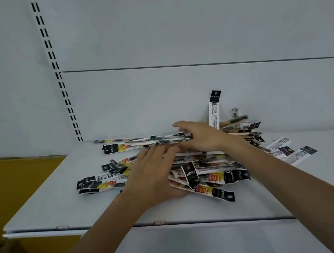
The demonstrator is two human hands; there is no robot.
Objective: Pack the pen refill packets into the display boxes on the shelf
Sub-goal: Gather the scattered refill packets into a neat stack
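The pen refill packets [212, 176] lie in a loose heap on the white shelf [63, 196], centre of the frame, most with their long axis running left to right. Your left hand [153, 171] lies flat on the heap's left half, fingers straight and gripping nothing. Your right hand [201, 137] reaches over the back of the heap, fingers spread and also holding nothing. The packets sit directly under both palms, so either hand can gather them. One upright packet [215, 110] leans on the back panel [136, 100], just beyond your right hand. No display box is in view.
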